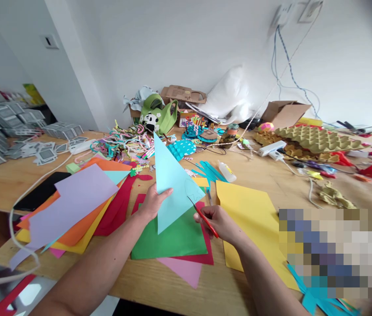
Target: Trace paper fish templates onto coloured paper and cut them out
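Observation:
A light blue sheet of paper [172, 184], roughly triangular, is held up in my left hand [153, 202], thumb on its front face. A curved pencil outline shows near its right corner. My right hand [212, 221] is closed on red-handled scissors [209, 224], whose blades point up and left to the sheet's lower right edge, near the outline. Whether the blades touch the paper I cannot tell. Beneath the hands lie a green sheet [172, 241], a red sheet [209, 254] and a pink piece [186, 270].
Purple paper [83, 199] tops a coloured stack on the left, beside a black phone [42, 191]. Yellow paper [251, 219] lies right. Behind are a glue bottle [227, 172], pipe cleaners [123, 142], a green bag [161, 114] and egg trays [317, 140]. A white cable [12, 228] crosses the left edge.

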Available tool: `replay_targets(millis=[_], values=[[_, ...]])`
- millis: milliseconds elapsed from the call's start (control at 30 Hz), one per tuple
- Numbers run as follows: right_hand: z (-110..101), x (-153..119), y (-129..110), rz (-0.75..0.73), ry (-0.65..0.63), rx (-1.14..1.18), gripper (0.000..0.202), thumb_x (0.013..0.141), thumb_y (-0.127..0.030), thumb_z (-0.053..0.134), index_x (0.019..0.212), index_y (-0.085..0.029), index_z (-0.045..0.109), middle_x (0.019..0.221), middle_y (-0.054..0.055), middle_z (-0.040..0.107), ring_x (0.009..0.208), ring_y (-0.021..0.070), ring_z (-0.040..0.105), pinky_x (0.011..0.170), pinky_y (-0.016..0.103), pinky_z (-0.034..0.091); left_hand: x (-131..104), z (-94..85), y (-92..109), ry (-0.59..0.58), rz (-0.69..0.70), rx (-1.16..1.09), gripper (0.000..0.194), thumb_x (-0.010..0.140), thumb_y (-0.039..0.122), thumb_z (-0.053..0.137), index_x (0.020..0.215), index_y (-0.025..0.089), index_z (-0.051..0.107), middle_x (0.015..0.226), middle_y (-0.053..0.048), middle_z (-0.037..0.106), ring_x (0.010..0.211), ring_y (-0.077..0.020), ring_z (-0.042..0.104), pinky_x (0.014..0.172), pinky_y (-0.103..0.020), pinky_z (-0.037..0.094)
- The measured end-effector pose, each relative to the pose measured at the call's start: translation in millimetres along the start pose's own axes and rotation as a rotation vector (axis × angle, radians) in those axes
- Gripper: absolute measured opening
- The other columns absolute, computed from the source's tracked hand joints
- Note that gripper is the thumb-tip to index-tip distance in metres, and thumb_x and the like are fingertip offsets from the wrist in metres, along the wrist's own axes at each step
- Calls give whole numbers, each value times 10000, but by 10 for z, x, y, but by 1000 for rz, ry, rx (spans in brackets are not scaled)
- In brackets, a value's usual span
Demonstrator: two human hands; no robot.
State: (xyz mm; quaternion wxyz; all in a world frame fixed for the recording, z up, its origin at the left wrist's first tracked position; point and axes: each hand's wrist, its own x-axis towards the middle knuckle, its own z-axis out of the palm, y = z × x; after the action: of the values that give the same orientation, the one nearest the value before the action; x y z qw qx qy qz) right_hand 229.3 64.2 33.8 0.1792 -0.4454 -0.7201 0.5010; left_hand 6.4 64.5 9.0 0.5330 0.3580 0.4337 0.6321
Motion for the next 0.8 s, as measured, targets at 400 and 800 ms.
replay_targets(millis=[400, 800], values=[[16, -10, -20, 22, -9, 45, 497, 736, -618, 630, 557, -200, 429, 434, -36, 461, 396, 97, 438, 382, 227, 289, -59, 65, 18, 30, -38, 36, 469, 571, 360, 841, 961, 154, 679, 924, -85, 733, 816, -255, 676, 749, -369, 521], [55, 19, -16, -18, 57, 54, 529, 721, -586, 659, 521, -203, 353, 444, -61, 377, 420, 71, 354, 413, 223, 240, -54, 60, 6, 33, -20, 29, 437, 598, 342, 830, 963, 157, 674, 915, -71, 732, 811, -238, 672, 747, -351, 525]])
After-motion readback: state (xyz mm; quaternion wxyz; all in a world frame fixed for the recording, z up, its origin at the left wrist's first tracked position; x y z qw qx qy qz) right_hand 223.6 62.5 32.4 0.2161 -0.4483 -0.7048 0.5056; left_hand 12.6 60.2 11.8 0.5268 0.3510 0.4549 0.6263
